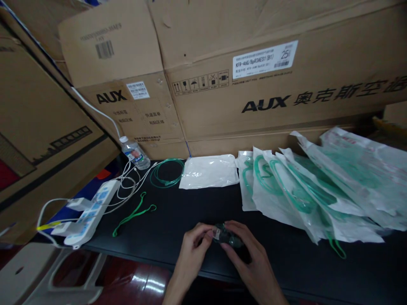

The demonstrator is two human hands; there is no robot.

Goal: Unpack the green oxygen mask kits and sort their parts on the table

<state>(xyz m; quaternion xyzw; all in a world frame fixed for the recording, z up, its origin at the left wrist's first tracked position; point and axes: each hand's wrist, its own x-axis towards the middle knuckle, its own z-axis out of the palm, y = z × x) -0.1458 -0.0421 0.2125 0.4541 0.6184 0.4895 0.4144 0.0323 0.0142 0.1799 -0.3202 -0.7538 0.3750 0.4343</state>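
The handling looks under way: the small, dark, glossy object with a clear end [230,239] is not set down, and how much remains cannot be told. It lies at lower centre, between both hands: the left hand [192,249] pinches its clear end, the right hand [252,250] grips its dark body between thumb and fingers.

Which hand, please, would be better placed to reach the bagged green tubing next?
Probably the right hand: it is nearer the bagged green tubing on that side; the left hand is farther, and both hold a dark object.
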